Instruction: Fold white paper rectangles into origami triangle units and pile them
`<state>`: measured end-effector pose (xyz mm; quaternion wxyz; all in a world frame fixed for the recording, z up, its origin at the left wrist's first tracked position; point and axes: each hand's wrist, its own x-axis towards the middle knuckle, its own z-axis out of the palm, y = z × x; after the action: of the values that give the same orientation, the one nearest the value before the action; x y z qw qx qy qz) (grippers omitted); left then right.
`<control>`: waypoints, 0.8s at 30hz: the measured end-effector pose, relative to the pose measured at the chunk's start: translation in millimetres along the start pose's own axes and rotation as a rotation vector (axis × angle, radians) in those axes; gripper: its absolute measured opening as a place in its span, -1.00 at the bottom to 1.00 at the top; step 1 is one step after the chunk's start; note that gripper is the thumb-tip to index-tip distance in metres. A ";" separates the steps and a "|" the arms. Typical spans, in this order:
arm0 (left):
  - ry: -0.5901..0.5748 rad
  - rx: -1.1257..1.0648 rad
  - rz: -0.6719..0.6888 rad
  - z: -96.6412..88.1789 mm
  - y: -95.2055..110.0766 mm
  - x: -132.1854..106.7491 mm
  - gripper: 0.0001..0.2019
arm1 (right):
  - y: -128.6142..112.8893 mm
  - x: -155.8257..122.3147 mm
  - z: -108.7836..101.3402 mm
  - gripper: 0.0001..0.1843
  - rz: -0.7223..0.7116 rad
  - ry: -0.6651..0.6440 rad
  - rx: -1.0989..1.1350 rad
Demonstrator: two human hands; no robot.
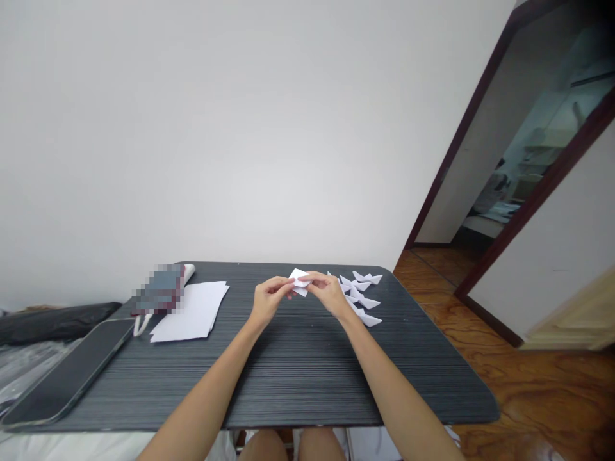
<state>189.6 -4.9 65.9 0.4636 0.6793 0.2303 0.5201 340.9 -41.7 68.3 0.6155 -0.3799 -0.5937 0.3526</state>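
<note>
A small folded white paper (300, 274), diamond-like in outline, is held above the table between my two hands. My left hand (271, 296) pinches its left side between thumb and fingers. On its right side my right hand (325, 291) grips it the same way, thumb and fingers closed. Several folded paper boats (368, 319) stand just beyond and to the right of my right hand, partly hidden by it. To the left of my left hand lies a stack of white paper sheets (192, 314).
The dark table (298, 384) has a rounded right corner. A phone (72, 374) rests at its left edge. A blurred-out object (161, 291) with a white strap overlaps the sheets. Behind stands a white wall (288, 128); an open doorway (480, 160) is at the right.
</note>
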 end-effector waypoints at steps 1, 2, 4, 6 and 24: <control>0.007 0.000 -0.008 0.4 0.6 -0.5 -0.81 | -1.3 -0.4 -0.3 -0.82 -0.023 -0.004 -0.028; 0.017 0.003 -0.017 0.7 1.0 -0.8 -0.81 | -2.6 -0.8 -0.7 -0.83 -0.041 -0.008 -0.057; 0.041 0.011 -0.034 0.9 1.4 -1.1 -0.82 | -4.7 -1.4 -1.1 -0.85 -0.064 0.000 -0.115; 0.043 0.008 -0.046 0.9 1.5 -1.0 -0.82 | -5.2 -1.3 -1.0 -0.86 -0.068 0.028 -0.150; 0.091 0.079 -0.054 -1.1 -1.8 -0.2 -0.82 | 4.9 0.8 -5.6 -0.80 0.131 0.059 0.011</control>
<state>188.8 -3.8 64.2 0.4394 0.6662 0.2896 0.5285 346.6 -38.9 64.3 0.6103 -0.4247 -0.5474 0.3841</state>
